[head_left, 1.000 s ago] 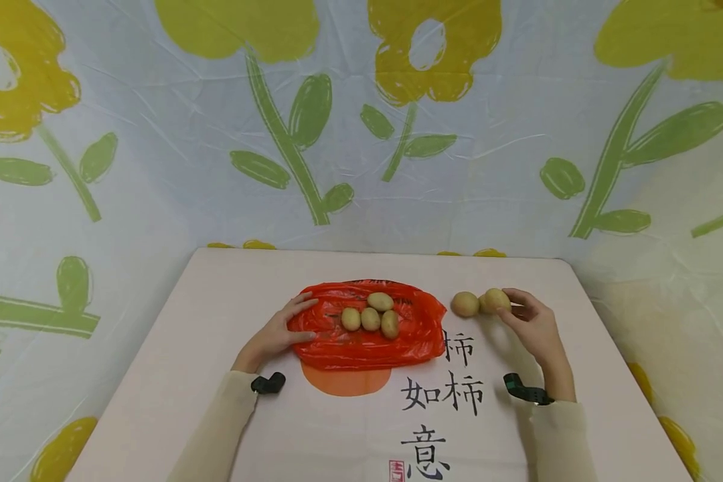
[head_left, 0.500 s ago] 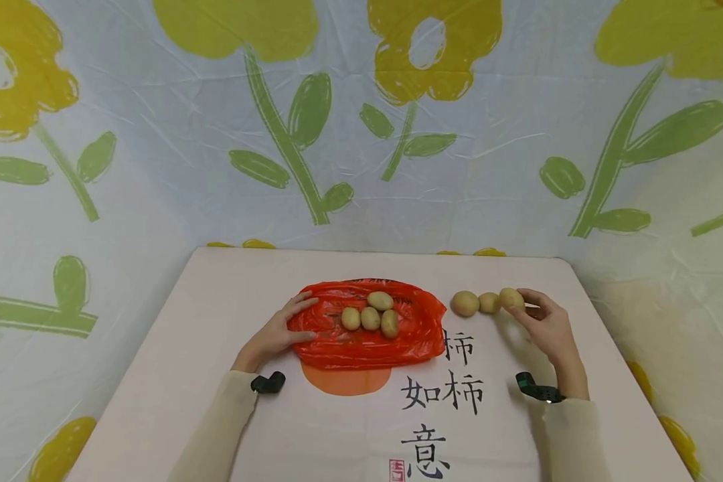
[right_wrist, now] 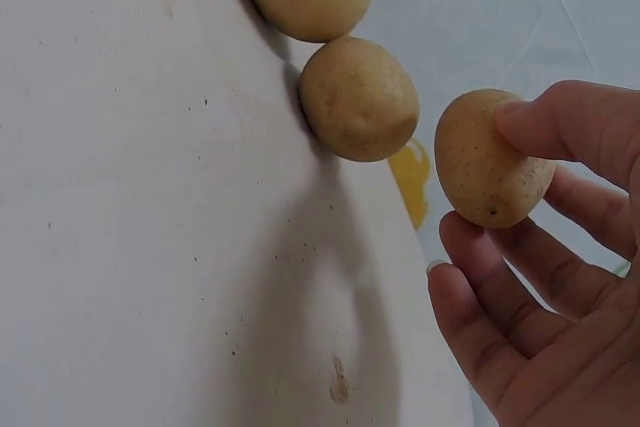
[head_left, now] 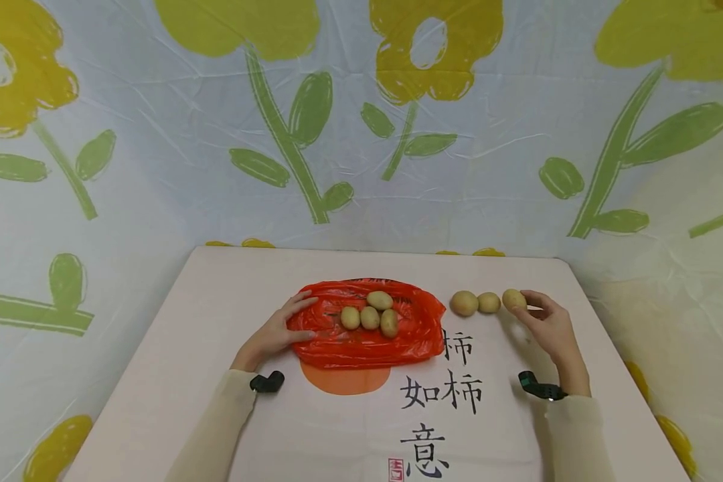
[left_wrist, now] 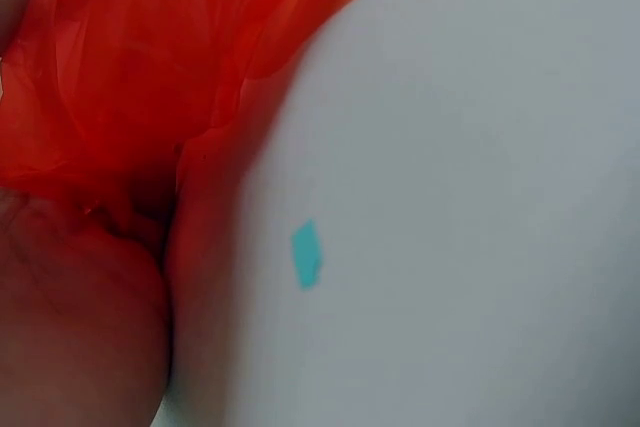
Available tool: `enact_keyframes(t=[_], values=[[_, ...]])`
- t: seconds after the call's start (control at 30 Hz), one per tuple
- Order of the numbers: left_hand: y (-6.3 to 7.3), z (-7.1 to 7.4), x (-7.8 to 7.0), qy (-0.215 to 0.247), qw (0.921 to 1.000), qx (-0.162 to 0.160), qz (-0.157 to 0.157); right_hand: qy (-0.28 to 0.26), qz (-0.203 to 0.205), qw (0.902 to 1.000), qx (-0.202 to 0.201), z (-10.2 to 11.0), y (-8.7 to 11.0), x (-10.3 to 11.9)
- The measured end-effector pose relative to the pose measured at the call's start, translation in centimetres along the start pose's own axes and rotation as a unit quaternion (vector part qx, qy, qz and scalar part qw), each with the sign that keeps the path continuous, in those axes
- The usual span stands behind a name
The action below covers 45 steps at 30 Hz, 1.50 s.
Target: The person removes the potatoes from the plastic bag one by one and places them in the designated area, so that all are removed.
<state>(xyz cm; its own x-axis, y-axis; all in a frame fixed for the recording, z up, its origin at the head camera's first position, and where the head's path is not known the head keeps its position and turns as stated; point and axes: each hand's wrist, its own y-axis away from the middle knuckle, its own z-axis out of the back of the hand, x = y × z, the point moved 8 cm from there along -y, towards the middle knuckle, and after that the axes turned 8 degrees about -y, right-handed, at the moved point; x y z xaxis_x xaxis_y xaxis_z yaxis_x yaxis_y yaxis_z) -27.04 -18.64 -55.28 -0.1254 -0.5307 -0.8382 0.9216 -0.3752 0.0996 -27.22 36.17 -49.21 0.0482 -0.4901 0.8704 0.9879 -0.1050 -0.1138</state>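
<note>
My right hand pinches a small potato between thumb and fingers. In the right wrist view this potato is held off the table, its shadow falling below. Just left of it two more potatoes lie side by side on the table, a larger one and a smaller one. A red plastic bag is spread in the middle, with several potatoes grouped on it. At the bag's left end rests my left hand, fingers and thumb extended and spread over the plastic.
A pale table cover bears black written characters and an orange printed shape, partly under the bag. Behind the table hangs a flower-patterned sheet. Specks of dirt dot the cover near my right hand.
My right hand has moved right with its potato, away from the two on the table, uncovering the smaller one. The left hand and the bag stay where they were.
</note>
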Motion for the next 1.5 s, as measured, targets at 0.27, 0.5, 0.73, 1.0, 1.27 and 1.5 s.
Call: enact_keyframes(t=[0.27,0.5,0.73,1.0,1.27,1.5], values=[[-0.1,-0.2,0.0,0.000,1.0000,-0.002,-0.006,0.024,-0.012,0.9996,-0.006,0.1,-0.1,-0.7],[0.1,-0.1,-0.1,0.007,1.0000,-0.003,0.005,0.050,-0.028,0.9983,0.000,-0.3,-0.4,-1.9],[0.2,-0.2,-0.1,0.013,0.9999,-0.002,0.009,0.041,-0.048,0.9979,0.013,-1.2,-0.1,-2.3],[0.0,-0.1,-0.2,-0.006,1.0000,-0.003,-0.003,0.028,-0.081,0.9964,-0.004,-1.1,-0.4,-3.2],[0.0,0.0,-0.1,-0.005,0.9999,-0.013,-0.001,0.001,-0.084,0.9965,0.001,-1.3,-0.6,-3.1],[0.0,0.0,0.1,-0.001,1.0000,-0.010,0.001,0.011,-0.094,0.9954,0.012,-1.4,-0.6,-2.9]])
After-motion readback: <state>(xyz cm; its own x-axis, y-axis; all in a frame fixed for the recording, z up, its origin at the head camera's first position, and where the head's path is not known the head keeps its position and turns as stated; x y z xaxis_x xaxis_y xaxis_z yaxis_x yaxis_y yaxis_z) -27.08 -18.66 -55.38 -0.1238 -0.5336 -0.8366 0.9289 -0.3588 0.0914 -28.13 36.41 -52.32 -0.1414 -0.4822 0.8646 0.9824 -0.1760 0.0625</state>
